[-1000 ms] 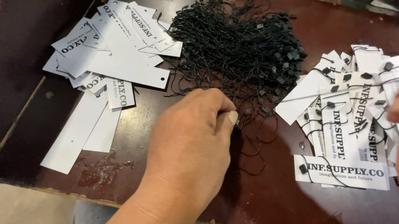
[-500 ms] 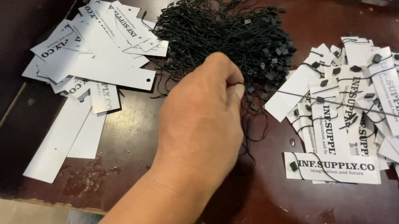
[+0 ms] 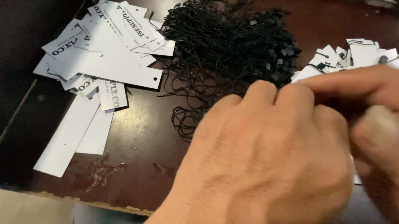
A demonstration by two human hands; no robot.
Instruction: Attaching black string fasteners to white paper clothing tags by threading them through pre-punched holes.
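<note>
My left hand (image 3: 269, 164) fills the lower middle of the view, raised above the dark red-brown table (image 3: 149, 136) with its fingers curled in. My right hand (image 3: 374, 110) comes in from the right, and its blurred fingertips meet the left hand's knuckles. Whatever is pinched between them is hidden. Just beyond the hands lies a tangled heap of black string loops with small square locks (image 3: 225, 41). A pile of plain white paper tags (image 3: 98, 58) with punched holes lies at the left. Tags fitted with strings (image 3: 363, 54) lie at the right, partly behind my right hand.
Two long white tags (image 3: 73, 133) lie face down near the table's front left edge. Scuffed, flaking patches (image 3: 98, 168) mark the tabletop near that edge. A dark floor (image 3: 8, 72) shows beyond the table's left side.
My left hand has lifted from the string heap and moved right, closer to the camera. My right hand has come in from the right edge to meet it.
</note>
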